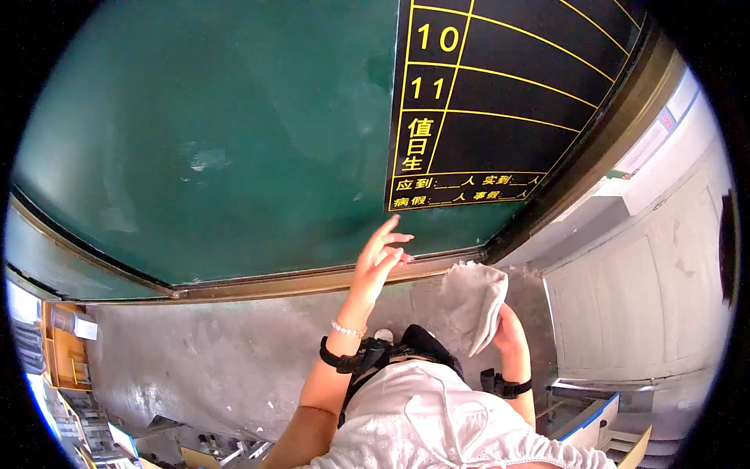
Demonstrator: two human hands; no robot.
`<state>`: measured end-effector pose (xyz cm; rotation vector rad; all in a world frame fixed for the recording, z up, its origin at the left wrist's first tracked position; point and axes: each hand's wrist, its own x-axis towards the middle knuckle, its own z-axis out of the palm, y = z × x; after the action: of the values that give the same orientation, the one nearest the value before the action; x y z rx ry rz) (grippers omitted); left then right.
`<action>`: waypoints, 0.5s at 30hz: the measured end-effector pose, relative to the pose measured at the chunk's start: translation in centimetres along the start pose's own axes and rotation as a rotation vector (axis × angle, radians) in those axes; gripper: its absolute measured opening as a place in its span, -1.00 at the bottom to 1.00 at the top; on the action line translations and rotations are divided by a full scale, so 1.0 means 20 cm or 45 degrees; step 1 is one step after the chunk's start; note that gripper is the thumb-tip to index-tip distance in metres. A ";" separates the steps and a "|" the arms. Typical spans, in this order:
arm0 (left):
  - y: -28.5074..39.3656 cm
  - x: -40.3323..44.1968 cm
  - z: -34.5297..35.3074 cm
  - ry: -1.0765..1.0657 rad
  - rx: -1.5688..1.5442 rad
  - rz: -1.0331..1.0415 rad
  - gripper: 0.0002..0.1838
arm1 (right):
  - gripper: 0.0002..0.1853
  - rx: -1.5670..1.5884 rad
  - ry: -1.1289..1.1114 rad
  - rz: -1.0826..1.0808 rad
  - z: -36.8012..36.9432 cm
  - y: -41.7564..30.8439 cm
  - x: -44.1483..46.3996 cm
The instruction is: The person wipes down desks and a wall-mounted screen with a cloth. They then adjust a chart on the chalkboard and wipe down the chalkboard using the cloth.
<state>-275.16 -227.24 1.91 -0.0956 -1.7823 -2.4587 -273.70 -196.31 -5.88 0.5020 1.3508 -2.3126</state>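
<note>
My left hand (380, 254) is raised in front of the green chalkboard (258, 148), near the lower-left corner of a black chart (508, 102) with yellow lines and writing. Its fingers are apart and hold nothing; whether a fingertip touches the board I cannot tell. A beaded bracelet and a black strap circle that wrist. Lower and to the right, my right hand (511, 334) grips a folded light grey cloth (476, 301). The cloth hangs just below the board's frame, and part of the hand is hidden behind it.
A brown ledge (312, 283) runs along the board's lower edge. Below lies a grey concrete floor (195, 352). A pale door (641, 289) stands at the right. Desks (598, 418) are at the lower right, with more furniture at the lower left.
</note>
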 end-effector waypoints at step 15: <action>-0.10 0.00 0.00 0.171 -0.070 0.016 -0.34 | -0.68 -0.001 -0.054 0.005 0.04 -0.01 -0.01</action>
<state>-275.35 -226.74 0.07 0.0523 -1.6554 -2.4424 -273.68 -196.76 -5.18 0.4527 1.3297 -2.3069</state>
